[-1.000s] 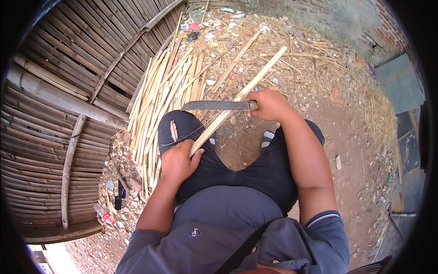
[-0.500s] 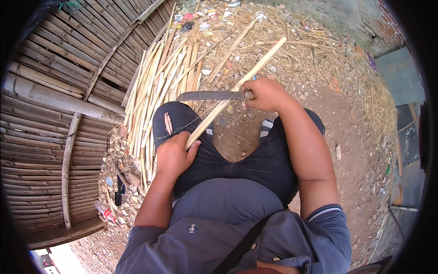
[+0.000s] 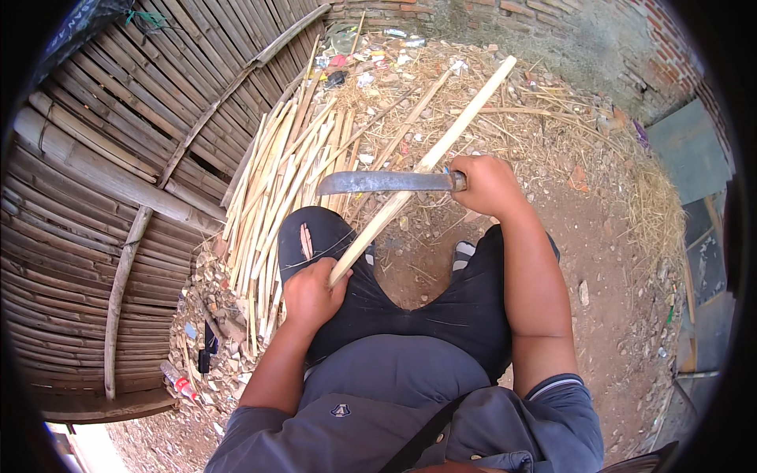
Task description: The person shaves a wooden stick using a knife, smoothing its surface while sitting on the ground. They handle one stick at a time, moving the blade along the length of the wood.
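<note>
Seated person, head view. Left hand (image 3: 309, 293) closed round lower end of long bamboo strip (image 3: 422, 169), which rests on left knee & slants up-right over the ground. Right hand (image 3: 486, 185) fisted on handle of machete (image 3: 386, 182); blade lies approx. horizontal, pointing left, crossing strip at mid-length, touching it. Pile of split bamboo strips (image 3: 288, 169) on ground just left of knee, beside woven bamboo wall (image 3: 102, 158). Straw litter (image 3: 552, 126) & brick wall (image 3: 552, 24) at far edge.
</note>
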`<state>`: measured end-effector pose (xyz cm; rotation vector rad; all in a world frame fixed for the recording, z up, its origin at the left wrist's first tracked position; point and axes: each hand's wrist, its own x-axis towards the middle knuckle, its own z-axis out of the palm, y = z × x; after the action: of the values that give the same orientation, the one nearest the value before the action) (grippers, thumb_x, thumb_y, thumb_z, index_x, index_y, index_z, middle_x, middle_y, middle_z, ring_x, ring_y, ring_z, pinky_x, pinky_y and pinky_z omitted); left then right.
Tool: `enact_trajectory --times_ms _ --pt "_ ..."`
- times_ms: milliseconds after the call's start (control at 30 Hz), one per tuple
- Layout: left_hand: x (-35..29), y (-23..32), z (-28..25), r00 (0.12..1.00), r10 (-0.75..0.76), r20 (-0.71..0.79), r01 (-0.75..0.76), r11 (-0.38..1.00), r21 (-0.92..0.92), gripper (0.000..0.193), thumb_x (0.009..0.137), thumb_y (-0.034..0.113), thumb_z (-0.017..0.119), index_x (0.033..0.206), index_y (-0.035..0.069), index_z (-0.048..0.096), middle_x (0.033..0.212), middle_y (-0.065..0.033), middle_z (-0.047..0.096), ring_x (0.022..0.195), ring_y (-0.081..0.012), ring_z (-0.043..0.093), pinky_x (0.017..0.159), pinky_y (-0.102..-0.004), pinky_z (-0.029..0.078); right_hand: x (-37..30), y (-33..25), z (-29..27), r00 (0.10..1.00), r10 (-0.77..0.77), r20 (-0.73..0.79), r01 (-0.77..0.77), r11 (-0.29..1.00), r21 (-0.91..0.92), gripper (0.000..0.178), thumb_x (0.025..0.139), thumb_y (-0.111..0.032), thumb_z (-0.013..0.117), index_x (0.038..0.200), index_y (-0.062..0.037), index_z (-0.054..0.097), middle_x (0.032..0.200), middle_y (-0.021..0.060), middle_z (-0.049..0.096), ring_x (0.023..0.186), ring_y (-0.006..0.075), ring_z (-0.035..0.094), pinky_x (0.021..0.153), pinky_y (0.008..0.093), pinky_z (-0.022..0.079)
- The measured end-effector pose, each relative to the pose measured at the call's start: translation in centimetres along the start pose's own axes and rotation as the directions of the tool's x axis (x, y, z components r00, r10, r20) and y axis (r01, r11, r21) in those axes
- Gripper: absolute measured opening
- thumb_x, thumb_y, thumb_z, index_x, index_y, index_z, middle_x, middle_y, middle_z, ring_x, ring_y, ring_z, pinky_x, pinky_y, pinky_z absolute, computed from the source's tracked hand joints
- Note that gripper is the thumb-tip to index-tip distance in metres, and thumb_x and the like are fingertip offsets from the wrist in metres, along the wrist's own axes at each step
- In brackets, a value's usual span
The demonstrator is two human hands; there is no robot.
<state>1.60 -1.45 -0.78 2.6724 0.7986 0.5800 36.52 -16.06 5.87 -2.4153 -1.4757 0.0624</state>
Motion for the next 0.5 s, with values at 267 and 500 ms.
enact_trajectory --times_ms 267,500 --pt "-0.1 -0.1 0.0 0.999 -0.026 -0.022 0.024 0.998 -0.063 0.024 0.093 0.028 0.084 0.097 0.007 0.075 0.079 -0.0165 0.075 0.076 -0.0397 0.075 0.068 -0.0479 0.058 -0.2 -0.3 1.0 0.995 -0.081 -0.063 0.080 0.997 -0.016 0.027 0.077 -0.024 0.083 0.100 -0.0108 0.076 0.093 0.0152 0.078 0.092 0.0396 0.076 0.082 0.0521 0.060" --pt "-0.3 -0.2 0.1 0.999 -0.028 -0.039 0.025 0.996 -0.081 0.023 0.093 0.027 0.085 0.096 0.007 0.075 0.080 -0.0156 0.075 0.075 -0.0385 0.075 0.068 -0.0473 0.058 0.3 2.1 0.7 0.990 0.094 -0.101 -0.077 0.984 0.159 0.025 0.078 -0.026 0.084 0.097 -0.0118 0.076 0.089 0.0146 0.077 0.089 0.0402 0.076 0.080 0.0521 0.060"
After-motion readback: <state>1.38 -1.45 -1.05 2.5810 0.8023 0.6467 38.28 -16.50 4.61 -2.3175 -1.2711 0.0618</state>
